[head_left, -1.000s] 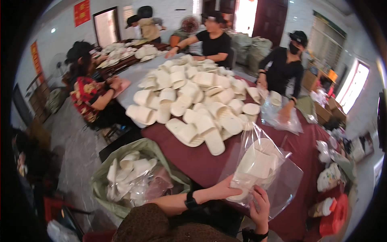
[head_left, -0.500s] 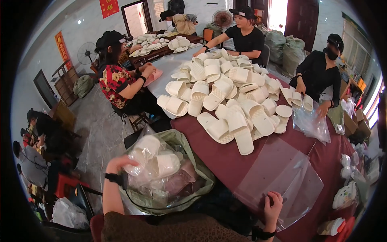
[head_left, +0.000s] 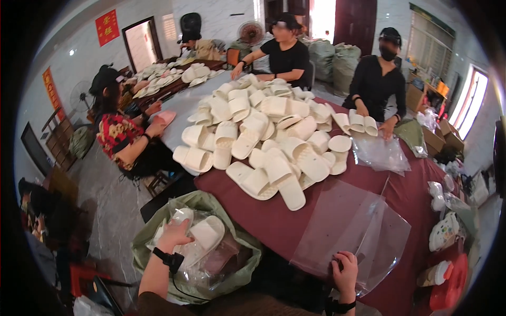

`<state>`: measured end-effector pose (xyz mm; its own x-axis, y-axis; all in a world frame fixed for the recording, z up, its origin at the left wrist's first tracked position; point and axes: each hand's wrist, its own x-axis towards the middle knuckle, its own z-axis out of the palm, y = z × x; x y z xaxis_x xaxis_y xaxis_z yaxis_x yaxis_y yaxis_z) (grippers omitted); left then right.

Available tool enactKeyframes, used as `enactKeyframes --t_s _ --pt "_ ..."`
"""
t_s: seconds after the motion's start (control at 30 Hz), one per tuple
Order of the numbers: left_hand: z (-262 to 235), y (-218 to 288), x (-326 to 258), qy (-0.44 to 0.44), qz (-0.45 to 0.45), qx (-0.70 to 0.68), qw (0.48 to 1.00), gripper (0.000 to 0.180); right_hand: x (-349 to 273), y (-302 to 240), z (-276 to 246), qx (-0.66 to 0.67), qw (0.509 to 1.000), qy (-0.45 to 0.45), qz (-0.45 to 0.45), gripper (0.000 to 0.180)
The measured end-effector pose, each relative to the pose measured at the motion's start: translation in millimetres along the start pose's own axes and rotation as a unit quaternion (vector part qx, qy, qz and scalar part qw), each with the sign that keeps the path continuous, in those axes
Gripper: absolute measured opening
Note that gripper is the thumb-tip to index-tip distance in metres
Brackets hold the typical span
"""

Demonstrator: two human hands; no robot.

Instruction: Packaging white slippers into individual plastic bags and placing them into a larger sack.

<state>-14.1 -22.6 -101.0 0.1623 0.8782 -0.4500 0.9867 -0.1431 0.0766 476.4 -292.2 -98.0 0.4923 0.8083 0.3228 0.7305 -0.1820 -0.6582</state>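
Observation:
A pair of cream slippers point(head_left: 206, 233) in a clear plastic bag lies inside a green woven sack point(head_left: 246, 254) at my lower left. My left hand point(head_left: 175, 236) grips the bagged pair from above, its fingers over one slipper. Beneath it are more clear bags, one with something pinkish point(head_left: 223, 255) in it. My right hand point(head_left: 345, 271) rests by the near table edge, its fingers loosely bent and apart with nothing visible in them. It is beside flat clear plastic bags point(head_left: 350, 226) spread on the dark red tablecloth point(head_left: 232, 196).
A large heap of cream slippers point(head_left: 263, 139) covers the middle of the table. Across it, one person point(head_left: 377, 87) handles slippers and clear bags point(head_left: 382, 152). Another person point(head_left: 287, 55) reaches toward the heap, and a person at left point(head_left: 126, 131) holds something pink. A lidded cup point(head_left: 435, 274) stands at right.
My left hand has lowered the bagged slippers into the green sack. My right hand has shifted slightly left beside the flat bags. The whole view has turned to the right.

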Motion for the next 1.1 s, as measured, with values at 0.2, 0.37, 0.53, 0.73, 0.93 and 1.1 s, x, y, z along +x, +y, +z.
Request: enactKeyframes --t_s 0.2,0.37,0.53,0.73,0.93,1.1 --pt "-111.8 143.2 -4.8 0.303 0.237 -0.09 0.919 0.087 -4.1 5.8 2.2 -0.043 0.999 -0.012 -0.013 0.025" --pt "-96.9 280.8 59.2 0.324 0.261 -0.061 0.907 0.104 -10.7 6.4 0.2 -0.069 0.997 -0.029 -0.027 0.034" --pt "-80.8 305.2 128.2 0.3 0.302 -0.071 0.902 0.087 -21.4 3.7 5.3 -0.087 0.994 -0.057 -0.033 0.042" --pt "-116.5 328.5 96.1 0.279 0.425 -0.262 0.82 0.058 -27.7 2.0 1.5 -0.092 0.995 -0.044 -0.022 0.043" --pt "-135.9 388.9 2.3 0.186 0.594 -0.395 0.675 0.056 -17.4 -6.5 -12.3 0.055 0.998 -0.008 0.041 0.046" --pt "-103.3 434.7 -60.3 0.077 0.677 -0.398 0.614 0.06 -13.8 11.6 -11.9 0.468 0.851 0.11 0.211 0.068"
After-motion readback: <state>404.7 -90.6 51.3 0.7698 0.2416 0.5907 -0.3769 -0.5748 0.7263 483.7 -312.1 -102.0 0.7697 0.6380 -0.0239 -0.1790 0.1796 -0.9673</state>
